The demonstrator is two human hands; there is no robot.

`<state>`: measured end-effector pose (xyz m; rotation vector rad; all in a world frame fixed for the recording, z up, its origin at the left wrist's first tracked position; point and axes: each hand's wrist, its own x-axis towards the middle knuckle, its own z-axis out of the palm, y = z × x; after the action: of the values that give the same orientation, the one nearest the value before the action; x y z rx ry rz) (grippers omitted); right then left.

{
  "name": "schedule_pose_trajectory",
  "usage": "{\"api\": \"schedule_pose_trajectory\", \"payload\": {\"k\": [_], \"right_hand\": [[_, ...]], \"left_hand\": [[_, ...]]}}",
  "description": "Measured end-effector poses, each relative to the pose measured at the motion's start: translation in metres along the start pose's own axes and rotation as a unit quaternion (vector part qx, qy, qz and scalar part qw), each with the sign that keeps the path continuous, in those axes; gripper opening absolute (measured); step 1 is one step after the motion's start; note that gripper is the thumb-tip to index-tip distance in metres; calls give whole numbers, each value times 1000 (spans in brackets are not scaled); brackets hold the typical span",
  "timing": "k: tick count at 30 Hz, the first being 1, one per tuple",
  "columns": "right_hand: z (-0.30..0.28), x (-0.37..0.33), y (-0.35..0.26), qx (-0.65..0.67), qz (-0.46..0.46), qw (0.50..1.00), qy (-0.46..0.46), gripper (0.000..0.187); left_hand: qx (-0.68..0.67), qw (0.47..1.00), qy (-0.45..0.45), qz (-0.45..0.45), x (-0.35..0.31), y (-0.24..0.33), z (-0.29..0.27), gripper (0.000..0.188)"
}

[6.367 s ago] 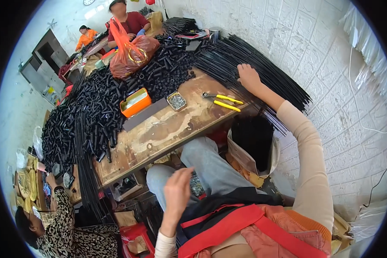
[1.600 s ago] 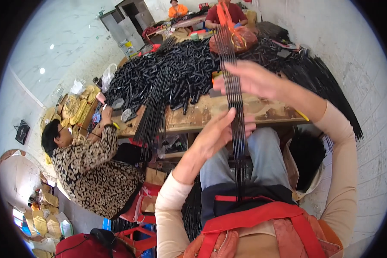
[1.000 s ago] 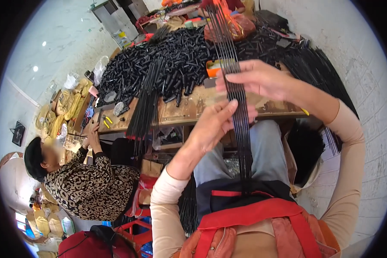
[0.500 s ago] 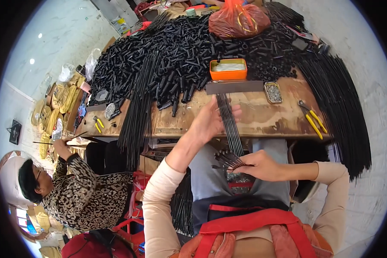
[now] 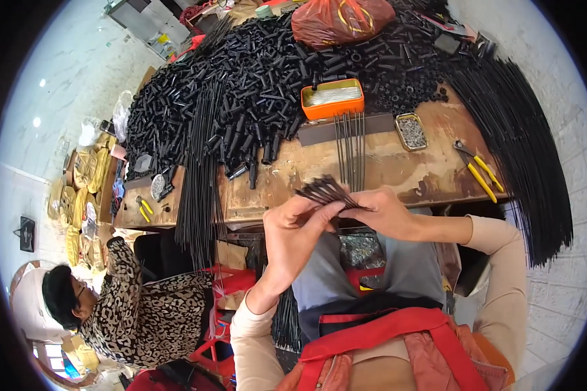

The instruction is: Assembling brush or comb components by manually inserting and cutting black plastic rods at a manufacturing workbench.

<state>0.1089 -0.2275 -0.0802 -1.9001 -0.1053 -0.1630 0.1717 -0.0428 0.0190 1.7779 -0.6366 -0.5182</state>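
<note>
Both hands meet just over the near edge of the wooden workbench (image 5: 404, 179), holding a fanned bunch of thin black rods (image 5: 326, 189). My left hand (image 5: 292, 238) pinches the bunched near ends from the left, fingers closed. From the right, my right hand (image 5: 386, 214) grips the same bunch, its thumb and fingers wrapped over the rods. Their long shafts, spread side by side, reach away over the bench and cross a dark flat bar (image 5: 378, 124). The far tips end close by an orange tin (image 5: 337, 111) of thin pale pins.
Black plastic tubes (image 5: 241, 107) form a big heap behind. Long rods lie in bundles at left (image 5: 201, 166) and right (image 5: 518, 150). A tin of small metal bits (image 5: 411, 149), yellow-handled pliers (image 5: 478, 171) and a red plastic bag (image 5: 342, 23) stand around. A person (image 5: 150, 306) sits at left.
My right hand has lifted the rods from my lap up to the bench edge. My left hand has come down from the shafts and closed on the bunch.
</note>
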Motion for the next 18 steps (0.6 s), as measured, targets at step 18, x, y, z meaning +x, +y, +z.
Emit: {"api": "schedule_pose_trajectory", "payload": {"k": [18], "right_hand": [[-69, 15, -4, -181, -84, 979, -37, 27]], "left_hand": [[-208, 972, 6, 111, -5, 4, 29, 23]]}}
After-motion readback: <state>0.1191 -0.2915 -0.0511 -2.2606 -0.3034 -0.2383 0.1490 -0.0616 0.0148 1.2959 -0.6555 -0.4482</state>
